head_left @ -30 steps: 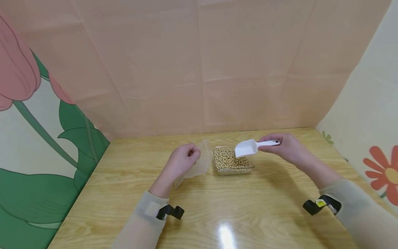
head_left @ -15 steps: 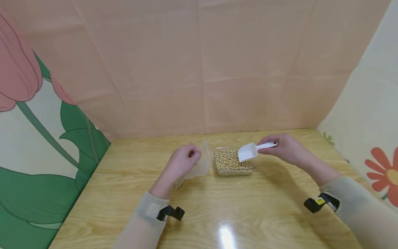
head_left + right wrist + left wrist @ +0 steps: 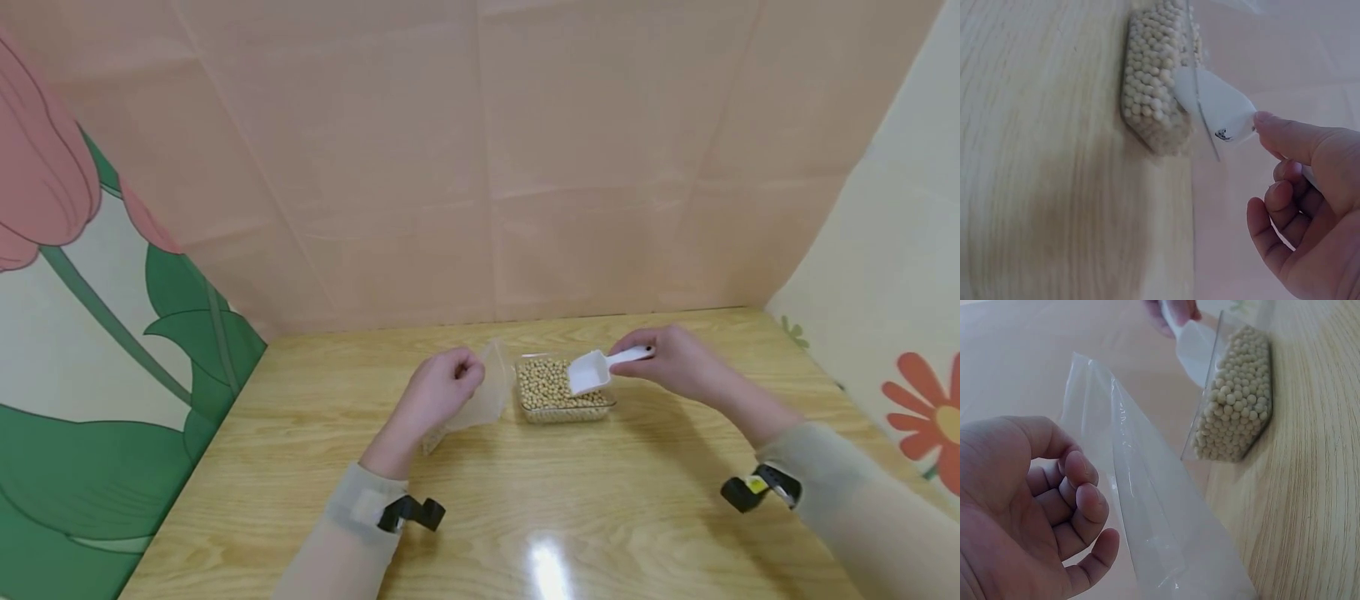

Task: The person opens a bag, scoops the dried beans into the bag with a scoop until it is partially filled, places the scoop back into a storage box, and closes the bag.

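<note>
My right hand point(image 3: 671, 362) pinches the handle of a white scoop point(image 3: 590, 373) between thumb and fingers. The scoop's bowl tilts down to the left, its tip among the soybeans point(image 3: 543, 383). Those beans fill a clear rectangular container point(image 3: 564, 416) on the table; through its wall the right wrist view shows the scoop's tip point(image 3: 1190, 87). Left of the container, my left hand point(image 3: 441, 385) holds a translucent plastic bag point(image 3: 489, 392) upright by its edge. In the left wrist view, the fingers curl beside the bag point(image 3: 1154, 506); the exact pinch is partly hidden.
The wooden table point(image 3: 570, 508) runs back to a wall covered in a pinkish sheet point(image 3: 480, 167). Flower-printed panels point(image 3: 885, 275) stand at both sides. A black wrist camera point(image 3: 761, 486) sits on the right forearm and another point(image 3: 411, 511) on the left.
The right hand has lowered the scoop towards the beans, first shifting it slightly right, then back left. The left hand and the bag have stayed in place.
</note>
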Motion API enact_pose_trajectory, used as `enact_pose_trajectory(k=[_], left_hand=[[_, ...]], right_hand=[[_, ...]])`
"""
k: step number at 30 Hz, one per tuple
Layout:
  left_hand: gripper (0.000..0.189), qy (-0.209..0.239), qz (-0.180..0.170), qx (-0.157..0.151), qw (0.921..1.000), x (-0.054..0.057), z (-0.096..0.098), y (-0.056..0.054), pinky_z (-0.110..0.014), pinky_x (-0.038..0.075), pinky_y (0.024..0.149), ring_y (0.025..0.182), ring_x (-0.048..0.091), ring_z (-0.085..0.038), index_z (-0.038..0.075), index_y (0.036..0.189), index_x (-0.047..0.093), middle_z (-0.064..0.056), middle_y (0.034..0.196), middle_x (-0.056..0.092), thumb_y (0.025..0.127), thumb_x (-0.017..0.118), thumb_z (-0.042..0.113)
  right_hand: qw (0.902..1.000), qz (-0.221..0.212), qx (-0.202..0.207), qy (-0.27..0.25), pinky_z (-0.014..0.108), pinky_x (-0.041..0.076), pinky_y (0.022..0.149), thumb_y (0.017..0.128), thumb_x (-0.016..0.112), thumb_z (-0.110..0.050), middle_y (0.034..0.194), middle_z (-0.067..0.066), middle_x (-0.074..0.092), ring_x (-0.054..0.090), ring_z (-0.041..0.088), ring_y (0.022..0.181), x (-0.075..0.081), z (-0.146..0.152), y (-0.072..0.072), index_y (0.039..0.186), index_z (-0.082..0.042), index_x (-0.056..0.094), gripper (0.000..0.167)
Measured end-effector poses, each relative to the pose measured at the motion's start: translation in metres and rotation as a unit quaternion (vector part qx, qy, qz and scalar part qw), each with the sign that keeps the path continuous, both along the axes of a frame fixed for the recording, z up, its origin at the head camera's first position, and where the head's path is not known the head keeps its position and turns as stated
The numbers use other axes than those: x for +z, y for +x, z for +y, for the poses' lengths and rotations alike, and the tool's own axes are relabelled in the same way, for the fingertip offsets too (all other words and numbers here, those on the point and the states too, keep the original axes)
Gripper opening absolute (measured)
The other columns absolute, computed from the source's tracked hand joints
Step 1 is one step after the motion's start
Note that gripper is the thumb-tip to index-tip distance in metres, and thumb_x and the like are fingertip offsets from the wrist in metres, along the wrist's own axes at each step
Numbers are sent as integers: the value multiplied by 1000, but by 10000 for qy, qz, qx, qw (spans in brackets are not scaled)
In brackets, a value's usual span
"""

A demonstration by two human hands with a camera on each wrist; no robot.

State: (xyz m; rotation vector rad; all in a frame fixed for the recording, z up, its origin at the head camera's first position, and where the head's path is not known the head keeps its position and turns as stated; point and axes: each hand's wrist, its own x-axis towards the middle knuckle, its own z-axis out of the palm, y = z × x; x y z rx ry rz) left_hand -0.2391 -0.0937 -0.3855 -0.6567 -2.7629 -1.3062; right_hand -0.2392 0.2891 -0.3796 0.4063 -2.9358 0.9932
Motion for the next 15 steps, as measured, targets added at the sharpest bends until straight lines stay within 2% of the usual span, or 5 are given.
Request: enact_pose_trajectory(k=[9, 15], left_hand=[[22, 18, -52, 7, 10000, 0, 1, 0, -32, 41, 60, 58, 44, -14, 15, 89, 68, 1, 73, 59, 107, 55, 12], [22, 5, -14, 34, 10000, 0, 1, 0, -32, 41, 60, 59, 45, -14, 16, 88, 67, 1, 73, 59, 107, 56, 13]], right_hand=[[9984, -285, -135, -473, 37, 56, 79, 97, 88, -38, 123, 12, 79, 71, 22, 100, -17, -1, -3, 118, -15, 84, 32], [9963, -412, -241, -711, 38, 55, 84, 95, 88, -42, 127, 12, 78, 71, 22, 104, -29, -1, -4, 121, -17, 84, 37]])
